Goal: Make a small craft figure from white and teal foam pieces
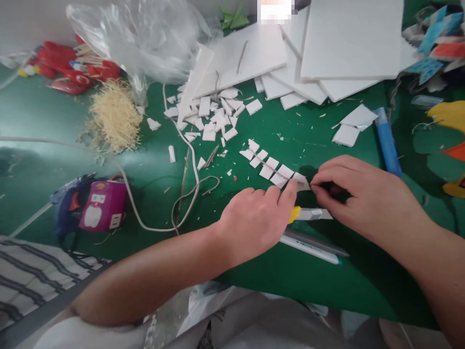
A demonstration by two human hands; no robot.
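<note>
"Foam chain [269,166], lying on the green desk [363,291] just ahead of your hands: how far along do you have it?"

"Partway, I'd judge. Largest first: behind it you have broad white foam sheets [352,39], overlapping at the back. Beyond its far end, to your left, a heap of loose pieces [209,132] lies apart from it; whether any of those belong on it, I can't tell."

"And how do you have your hands?"

"Your left hand [250,218] is palm down, its index fingertip resting on the chain's near-end piece; whether the curled fingers grip anything underneath is hidden. Your right hand [358,186] pinches the dark cord [262,162] between thumb and finger, just past that same piece."

"So what do you have done on the chain itself?"

"You have five white pieces set out along the cord, narrow gaps between them. The near-end one looks like the spot being worked; I can't tell how firmly the others are fixed."

"Which way does it point for you?"

"Its long axis slants from far left to near right, lying flat, the near end aimed at your right hand. The middle pieces sit crosswise to the cord, and the near-end piece narrows towards your pinch."
</note>
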